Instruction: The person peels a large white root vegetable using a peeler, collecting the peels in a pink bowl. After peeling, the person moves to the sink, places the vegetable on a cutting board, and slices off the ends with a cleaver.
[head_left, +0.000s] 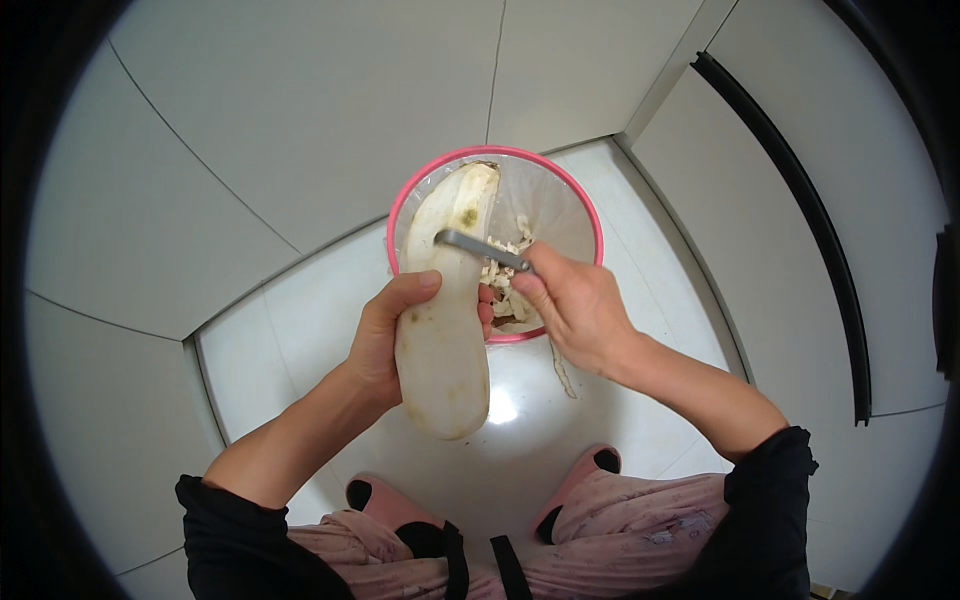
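A long, pale, peeled root vegetable (444, 367), perhaps a lotus root or radish, lies tilted in my left hand (390, 322). My thumb rests on its upper face and my fingertips show at its right side. Brownish and greenish spots mark its skin. My right hand (577, 307) grips a grey peeler (484, 248), whose head touches the upper part of the vegetable. Beneath them stands a pink-rimmed bin (598, 225) with a clear plastic liner. Pale peelings (510, 306) lie inside it. The vegetable covers the bin's left part.
A strip of peel (561, 371) hangs or lies beside the bin's lower right edge. Pale cabinet fronts (315, 97) rise beyond the bin and on both sides. A long black handle (810, 202) runs along the right. My pink slippers (397, 506) stand on the glossy floor (495, 465).
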